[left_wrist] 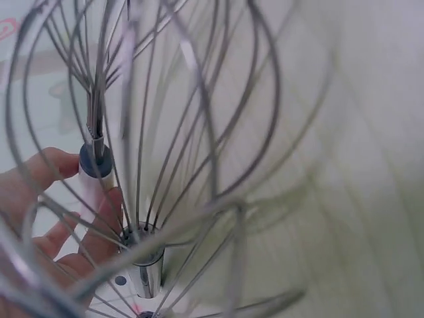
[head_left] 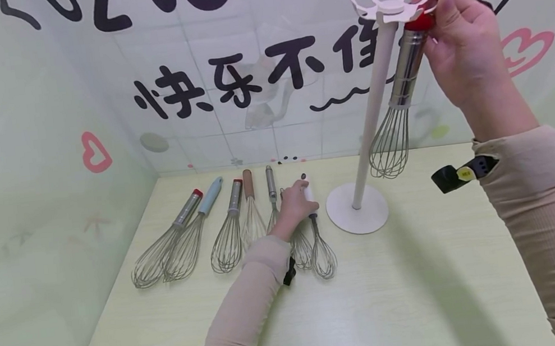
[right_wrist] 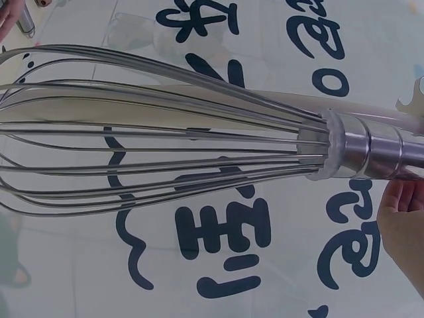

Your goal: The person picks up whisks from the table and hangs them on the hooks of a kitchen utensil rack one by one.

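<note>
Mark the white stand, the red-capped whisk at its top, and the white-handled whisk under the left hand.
white stand [head_left: 371,112], head view, on its pole.
red-capped whisk [head_left: 409,63], head view, on its steel handle.
white-handled whisk [head_left: 322,253], head view, on its wire loops.

The head view looks forward and down over the table [head_left: 422,293] from well back, taking in both arms. The left wrist view sits close against whisk wires by the fingers [left_wrist: 46,169]. The right wrist view looks along the hanging whisk [right_wrist: 165,139], shared with the head view [head_left: 394,127]
</note>
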`<act>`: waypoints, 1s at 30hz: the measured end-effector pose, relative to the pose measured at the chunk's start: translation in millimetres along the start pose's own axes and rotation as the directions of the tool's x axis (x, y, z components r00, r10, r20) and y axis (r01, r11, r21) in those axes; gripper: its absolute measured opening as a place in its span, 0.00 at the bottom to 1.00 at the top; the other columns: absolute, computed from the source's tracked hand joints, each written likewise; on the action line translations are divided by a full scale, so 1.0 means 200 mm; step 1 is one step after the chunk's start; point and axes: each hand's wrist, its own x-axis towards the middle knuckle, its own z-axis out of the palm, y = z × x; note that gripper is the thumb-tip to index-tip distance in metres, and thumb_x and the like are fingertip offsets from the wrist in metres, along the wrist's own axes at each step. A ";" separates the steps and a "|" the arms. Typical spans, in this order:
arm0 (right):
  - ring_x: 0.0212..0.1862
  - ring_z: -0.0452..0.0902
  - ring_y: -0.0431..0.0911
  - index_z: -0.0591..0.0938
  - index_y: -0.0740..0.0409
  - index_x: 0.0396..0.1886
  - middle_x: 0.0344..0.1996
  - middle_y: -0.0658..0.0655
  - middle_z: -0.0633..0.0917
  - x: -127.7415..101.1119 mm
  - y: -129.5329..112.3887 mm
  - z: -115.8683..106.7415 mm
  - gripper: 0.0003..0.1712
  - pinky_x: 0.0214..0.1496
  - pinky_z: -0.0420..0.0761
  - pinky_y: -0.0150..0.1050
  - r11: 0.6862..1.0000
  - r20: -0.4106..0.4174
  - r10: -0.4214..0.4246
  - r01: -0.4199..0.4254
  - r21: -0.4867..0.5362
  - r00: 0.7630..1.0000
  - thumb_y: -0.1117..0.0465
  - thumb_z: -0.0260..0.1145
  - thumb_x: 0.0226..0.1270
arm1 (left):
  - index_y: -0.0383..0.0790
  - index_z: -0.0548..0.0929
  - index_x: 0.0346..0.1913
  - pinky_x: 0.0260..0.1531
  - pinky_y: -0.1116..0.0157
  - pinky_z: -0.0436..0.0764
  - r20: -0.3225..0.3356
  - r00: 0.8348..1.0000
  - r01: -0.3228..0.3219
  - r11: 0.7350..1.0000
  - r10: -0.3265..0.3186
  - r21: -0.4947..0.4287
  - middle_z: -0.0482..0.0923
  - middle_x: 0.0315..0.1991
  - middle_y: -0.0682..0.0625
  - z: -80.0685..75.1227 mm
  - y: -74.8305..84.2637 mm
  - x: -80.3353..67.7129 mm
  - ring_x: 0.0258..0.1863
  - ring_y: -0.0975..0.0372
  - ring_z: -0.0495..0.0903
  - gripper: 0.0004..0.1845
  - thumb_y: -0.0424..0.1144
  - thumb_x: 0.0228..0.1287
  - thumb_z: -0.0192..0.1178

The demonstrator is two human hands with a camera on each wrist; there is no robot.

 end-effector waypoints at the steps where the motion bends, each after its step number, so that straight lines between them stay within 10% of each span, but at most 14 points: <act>1: 0.50 0.73 0.51 0.74 0.73 0.49 0.39 0.64 0.79 0.00 0.00 0.00 0.16 0.54 0.77 0.36 1.000 0.001 0.000 0.000 -0.001 1.000 0.67 0.57 0.64 | 0.37 0.70 0.64 0.44 0.58 0.82 -0.003 1.000 0.001 1.000 -0.001 -0.011 0.74 0.57 0.33 0.00 0.00 0.00 0.52 0.47 0.74 0.34 0.32 0.51 0.66; 13: 0.50 0.74 0.51 0.74 0.73 0.49 0.40 0.64 0.79 0.00 -0.01 0.00 0.16 0.54 0.78 0.36 0.999 -0.012 0.019 -0.019 0.033 1.000 0.68 0.57 0.64 | 0.45 0.59 0.72 0.48 0.57 0.84 0.039 0.999 0.024 0.947 -0.012 -0.321 0.70 0.63 0.37 -0.05 0.06 -0.01 0.57 0.46 0.77 0.43 0.26 0.51 0.64; 30: 0.48 0.75 0.52 0.73 0.75 0.49 0.39 0.65 0.78 0.02 -0.01 0.00 0.16 0.54 0.79 0.36 0.998 -0.022 0.021 -0.020 0.067 1.000 0.69 0.56 0.65 | 0.49 0.59 0.72 0.47 0.59 0.85 0.021 1.000 -0.009 0.884 0.022 -0.468 0.69 0.65 0.45 -0.14 0.16 -0.02 0.57 0.51 0.78 0.44 0.25 0.53 0.64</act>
